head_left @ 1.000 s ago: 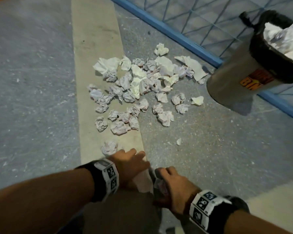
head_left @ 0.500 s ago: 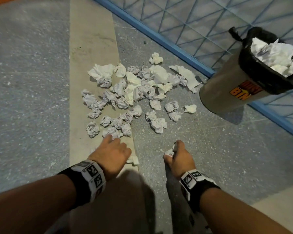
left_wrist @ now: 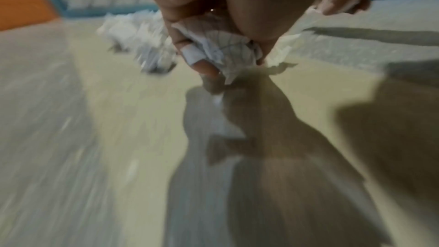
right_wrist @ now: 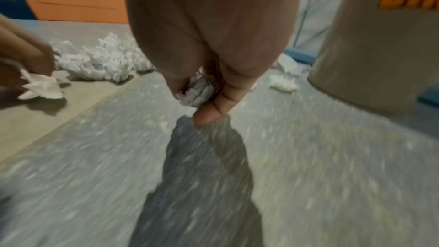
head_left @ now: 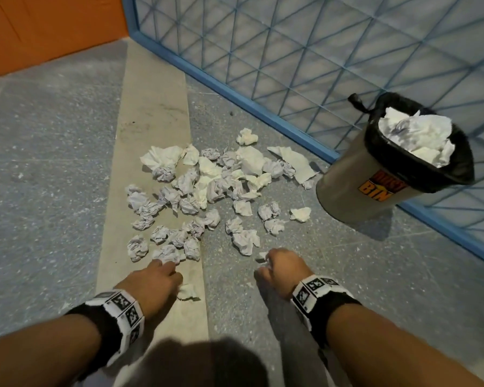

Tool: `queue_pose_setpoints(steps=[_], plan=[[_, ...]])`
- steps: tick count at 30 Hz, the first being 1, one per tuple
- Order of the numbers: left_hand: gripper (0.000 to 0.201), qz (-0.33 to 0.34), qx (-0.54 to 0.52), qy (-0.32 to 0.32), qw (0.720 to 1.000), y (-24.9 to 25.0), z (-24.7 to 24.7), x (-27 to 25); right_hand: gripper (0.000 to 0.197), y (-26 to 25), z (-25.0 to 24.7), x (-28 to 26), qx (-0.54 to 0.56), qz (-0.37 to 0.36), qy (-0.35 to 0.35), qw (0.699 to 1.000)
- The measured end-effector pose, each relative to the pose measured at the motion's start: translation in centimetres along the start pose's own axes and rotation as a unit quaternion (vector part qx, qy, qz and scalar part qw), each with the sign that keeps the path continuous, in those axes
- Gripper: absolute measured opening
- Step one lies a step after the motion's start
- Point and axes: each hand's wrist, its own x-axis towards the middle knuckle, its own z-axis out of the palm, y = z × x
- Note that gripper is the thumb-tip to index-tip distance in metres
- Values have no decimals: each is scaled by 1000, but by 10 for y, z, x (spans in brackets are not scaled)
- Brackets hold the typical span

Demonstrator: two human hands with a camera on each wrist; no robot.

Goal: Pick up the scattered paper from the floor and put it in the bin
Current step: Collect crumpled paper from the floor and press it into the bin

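Note:
Several crumpled white paper balls (head_left: 207, 188) lie scattered on the floor ahead of me. My left hand (head_left: 158, 277) hovers at the near edge of the pile, fingers curled round a crumpled lined sheet (left_wrist: 223, 48), with a white tissue (head_left: 187, 291) sticking out beside it. My right hand (head_left: 277, 268) grips a small paper ball (right_wrist: 199, 91) in its curled fingers, low over the grey floor. The grey bin (head_left: 355, 191) with a black liner stands to the right, heaped with white paper (head_left: 419, 135).
A blue mesh fence (head_left: 319, 65) on a blue base rail runs diagonally behind the pile and the bin. An orange locker wall (head_left: 48, 29) stands at the far left. A beige strip (head_left: 151, 135) crosses the grey speckled floor.
Both hands have moved forward toward the pile, each keeping its paper. The view has tilted up, showing more of the fence and the whole bin.

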Motion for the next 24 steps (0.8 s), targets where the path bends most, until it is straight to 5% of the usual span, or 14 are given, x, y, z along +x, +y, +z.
queue_pose_setpoints(steps=[4,8,11,13,16,19,24], plan=[[29,92,-11,122,988,42,-84,31,24,15,-102,-1,-44,-105,99,989],[47,115,-138,309,934,83,-174,55,31,59,-221,-17,-31,-141,325,935],[47,98,-210,406,884,117,-241,71,34,115,-283,-34,-1,-87,445,891],[42,91,-222,443,864,146,-290,81,37,154,-305,-36,14,-20,456,889],[38,124,-182,439,871,198,-357,110,31,208,-305,-22,16,49,393,918],[38,146,-79,394,904,248,-402,155,29,234,-288,-4,32,42,333,941],[24,62,34,187,980,287,-389,247,27,246,-271,24,52,54,215,974]])
